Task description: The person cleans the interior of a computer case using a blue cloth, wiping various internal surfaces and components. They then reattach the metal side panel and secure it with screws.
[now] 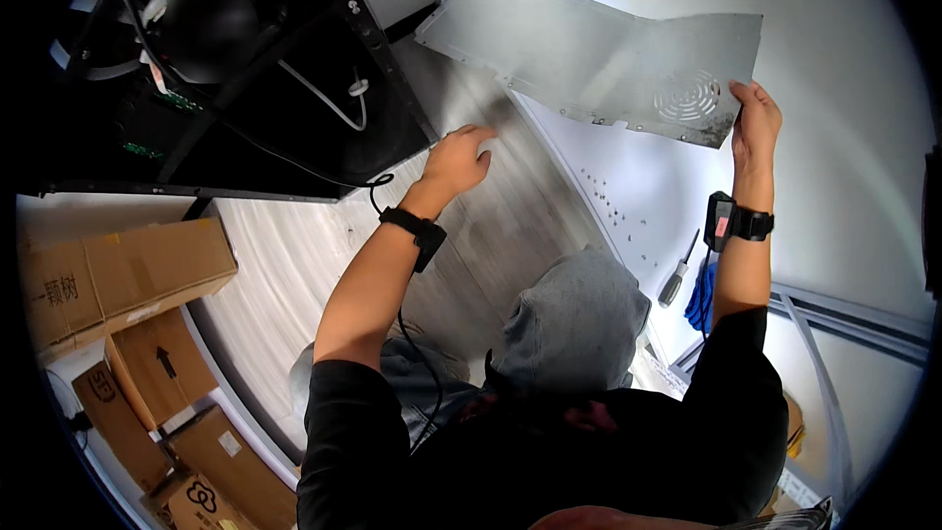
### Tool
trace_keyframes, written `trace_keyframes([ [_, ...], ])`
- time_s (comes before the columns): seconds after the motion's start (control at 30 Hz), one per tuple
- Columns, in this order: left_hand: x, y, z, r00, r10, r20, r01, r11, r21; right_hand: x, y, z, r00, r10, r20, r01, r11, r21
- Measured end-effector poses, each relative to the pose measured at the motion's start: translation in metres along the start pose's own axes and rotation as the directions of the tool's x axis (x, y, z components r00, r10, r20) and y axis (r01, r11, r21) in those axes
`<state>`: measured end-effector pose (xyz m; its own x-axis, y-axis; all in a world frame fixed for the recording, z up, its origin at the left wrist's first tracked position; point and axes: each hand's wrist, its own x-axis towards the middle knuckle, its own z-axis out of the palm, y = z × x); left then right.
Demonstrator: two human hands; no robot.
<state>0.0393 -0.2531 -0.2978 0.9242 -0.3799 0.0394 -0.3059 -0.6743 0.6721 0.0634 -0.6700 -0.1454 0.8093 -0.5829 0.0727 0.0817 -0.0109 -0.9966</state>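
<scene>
My right hand [756,120] pinches the near right corner of a grey sheet-metal panel [589,44]. The panel is long and slightly bent, with round vent slots close to that corner. It is held above a white surface [559,128] at the upper right. My left hand [457,159] is empty over the wood-look floor, its thumb apart from the loosely bent fingers. Closest to it is the lower right corner of an open black metal cabinet [294,128], with cables and a white round fitting inside. A black band with a small box is on each wrist.
Several small screws [610,204] lie on the white surface, with a screwdriver [677,273] and a blue cloth [700,299] nearer me. Cardboard boxes [162,265] are stacked at the lower left. A thin black cable [424,358] runs from my left wrist past my knees.
</scene>
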Motion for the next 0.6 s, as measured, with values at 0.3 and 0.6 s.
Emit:
trace_keyframes([
  [0.3, -0.011, -0.013, -0.042, 0.999, 0.045, -0.018, -0.047, 0.991, -0.126, -0.001, -0.113, 0.053, 0.986, -0.137, 0.099, 0.145, 0.986, -0.083],
  [0.6, -0.022, -0.014, -0.081, 0.99, 0.085, -0.115, -0.104, 0.98, -0.17, -0.007, -0.234, 0.118, 0.913, -0.359, 0.193, 0.408, 0.806, -0.428],
])
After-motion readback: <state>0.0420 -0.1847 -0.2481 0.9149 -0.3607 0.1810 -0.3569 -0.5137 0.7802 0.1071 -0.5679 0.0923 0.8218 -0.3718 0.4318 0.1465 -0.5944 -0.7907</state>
